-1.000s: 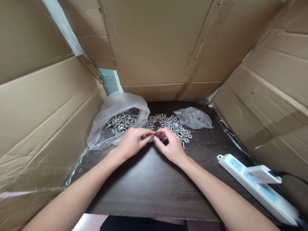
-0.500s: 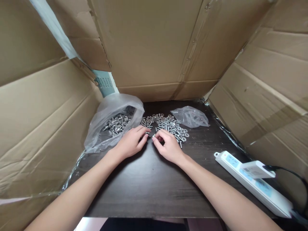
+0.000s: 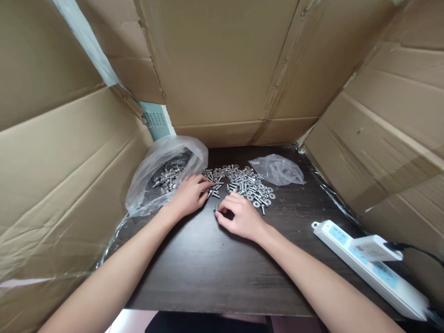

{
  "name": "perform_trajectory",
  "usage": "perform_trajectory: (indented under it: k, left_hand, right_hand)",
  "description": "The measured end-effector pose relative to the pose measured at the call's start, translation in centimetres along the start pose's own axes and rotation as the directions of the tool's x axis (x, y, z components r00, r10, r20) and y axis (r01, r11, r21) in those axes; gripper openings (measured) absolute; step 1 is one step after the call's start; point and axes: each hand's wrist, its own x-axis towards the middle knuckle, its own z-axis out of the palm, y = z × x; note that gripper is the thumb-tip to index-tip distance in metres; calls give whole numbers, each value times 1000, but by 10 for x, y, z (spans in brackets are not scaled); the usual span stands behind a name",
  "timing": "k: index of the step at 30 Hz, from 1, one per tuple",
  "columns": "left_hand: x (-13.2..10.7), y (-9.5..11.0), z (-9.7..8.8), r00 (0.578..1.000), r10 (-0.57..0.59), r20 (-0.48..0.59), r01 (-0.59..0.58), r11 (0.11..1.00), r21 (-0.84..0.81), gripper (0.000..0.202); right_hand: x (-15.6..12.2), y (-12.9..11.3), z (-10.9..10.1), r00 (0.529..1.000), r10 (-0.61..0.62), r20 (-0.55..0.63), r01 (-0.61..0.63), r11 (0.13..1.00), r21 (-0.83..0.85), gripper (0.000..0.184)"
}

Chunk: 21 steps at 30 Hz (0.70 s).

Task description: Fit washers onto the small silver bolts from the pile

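Note:
My right hand (image 3: 239,215) is closed in a pinch on a small metal bolt (image 3: 217,208), low over the bare table in front of the pile. Thumb and index fingertip meet at the bolt. My left hand (image 3: 190,193) is at the left edge of the loose bolts (image 3: 213,193), its index finger stretched over them and its thumb apart from it. Whether its hidden fingers touch a bolt does not show. Behind both hands spreads a pile of bolts, nuts and flat washers (image 3: 255,204).
A clear plastic bag (image 3: 138,196) full of metal fasteners lies open at the left. A crumpled clear bag (image 3: 277,170) is at the back right. On the right, a white power strip (image 3: 333,233) holds a plugged-in adapter (image 3: 376,248). Cardboard walls (image 3: 222,69) enclose the dark table (image 3: 208,273).
My right hand has drawn slightly toward me and left with a bolt in its pinch. My left hand has moved back a little to the left, its fingers over the bolts. The view has shifted slightly.

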Motion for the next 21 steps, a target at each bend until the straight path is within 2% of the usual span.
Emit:
perform_trajectory:
  k: [12, 16, 21]
  left_hand:
    - [2, -5, -2, 996, -44, -80, 32, 990, -139, 13]
    - [-1, 4, -8, 990, -8, -143, -36, 952, -304, 14]
    - [-5, 20, -16, 997, 3, -80, -46, 834, -550, 15]
  right_hand:
    - [-1, 0, -1, 1000, -9, 3, 9, 1000, -14, 18]
    - [0, 3, -2, 998, 6, -64, -8, 1000, -28, 11]
    - [1, 7, -3, 991, 0, -136, -3, 1000, -19, 9]
